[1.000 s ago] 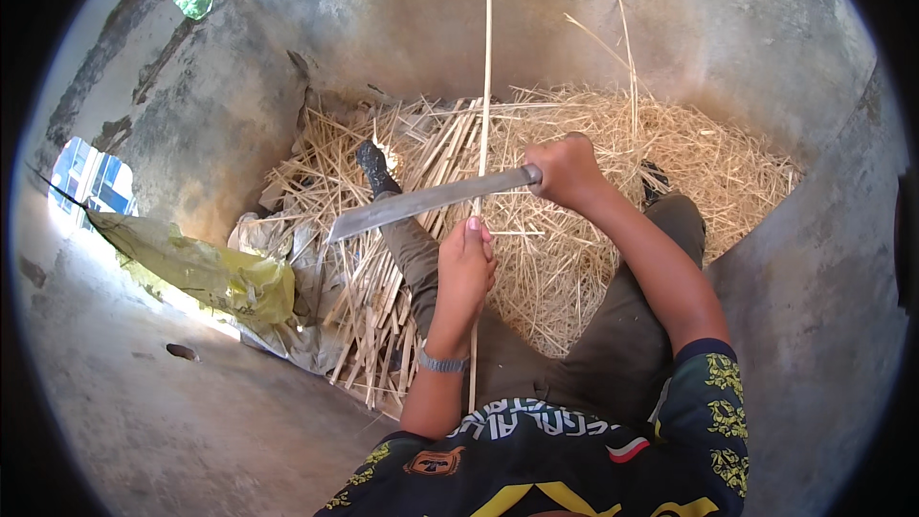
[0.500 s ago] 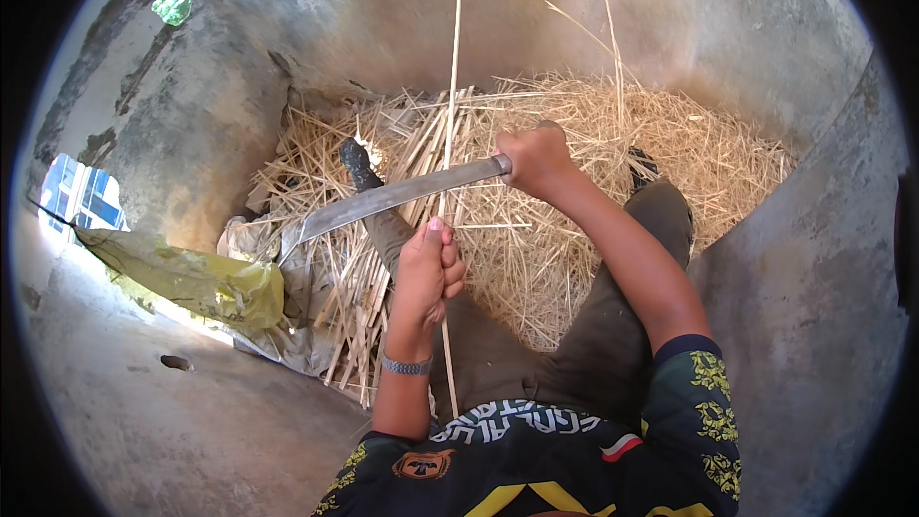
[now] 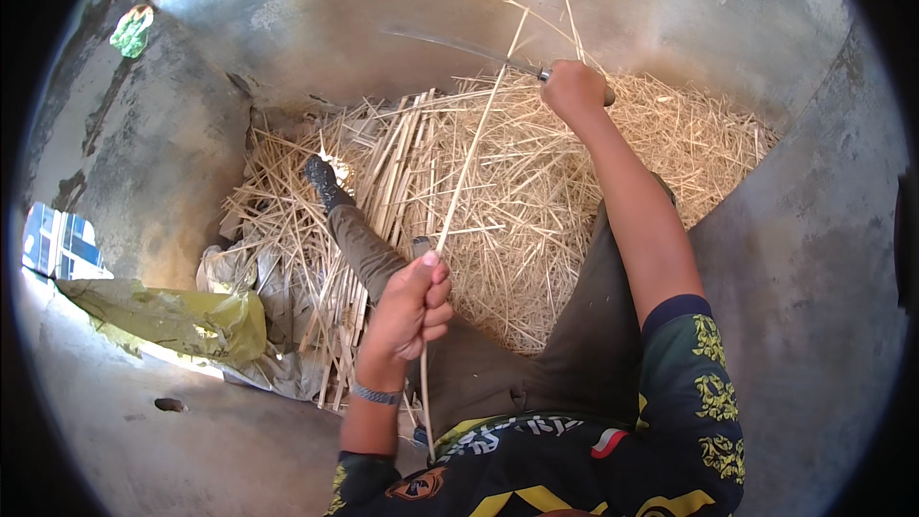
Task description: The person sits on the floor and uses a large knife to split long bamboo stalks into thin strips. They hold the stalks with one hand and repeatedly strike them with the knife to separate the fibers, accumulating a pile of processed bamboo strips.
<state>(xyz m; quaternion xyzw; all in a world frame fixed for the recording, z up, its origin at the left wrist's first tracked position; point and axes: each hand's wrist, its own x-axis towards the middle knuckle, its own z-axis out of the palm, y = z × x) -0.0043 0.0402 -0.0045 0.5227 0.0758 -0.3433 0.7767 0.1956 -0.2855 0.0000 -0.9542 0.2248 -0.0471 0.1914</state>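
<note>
My left hand [image 3: 410,306] grips a long thin pale stick [image 3: 469,163] that slants up and to the right from my lap. Farther out, my right hand [image 3: 572,91] is shut on the handle of a long knife [image 3: 459,44], whose blade points left, above the stick's upper part. The blade looks blurred. Below both hands lies a heap of straw and split sticks [image 3: 498,201]. My left leg in dark trousers stretches into it, ending in a dark shoe [image 3: 324,180].
Grey concrete walls [image 3: 287,10] curve around the straw heap. A yellow-green sack [image 3: 182,321] and crumpled grey sheeting [image 3: 258,278] lie at the left. A small hole [image 3: 170,405] marks the concrete floor at the lower left. A green scrap [image 3: 132,31] sits high at the left.
My right hand has swung the knife up and away, from across the stick near my left hand to beyond the stick's upper part. My left hand stays shut on the stick.
</note>
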